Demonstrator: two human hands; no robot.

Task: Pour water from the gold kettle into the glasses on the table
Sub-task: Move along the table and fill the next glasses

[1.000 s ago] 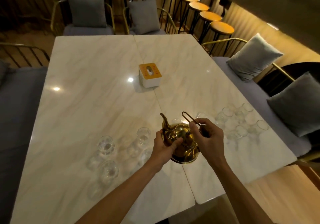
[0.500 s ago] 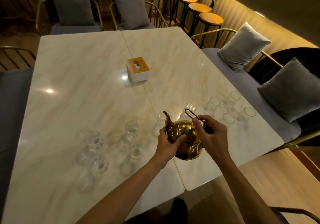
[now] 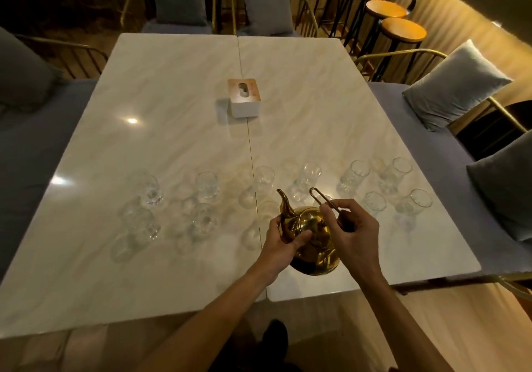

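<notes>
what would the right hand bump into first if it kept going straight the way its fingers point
The right hand points up-left along the kettle handle. Beyond the handle, probably the glass just behind the gold kettle, though depth is unclear.

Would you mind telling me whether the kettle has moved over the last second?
Yes, slightly. The kettle has shifted right, away from the table seam it overlapped earlier, and closer to the near table edge.

forearms (image 3: 218,311): bare, no sleeves | hands (image 3: 280,246): bare | shoe (image 3: 275,335): dark
</notes>
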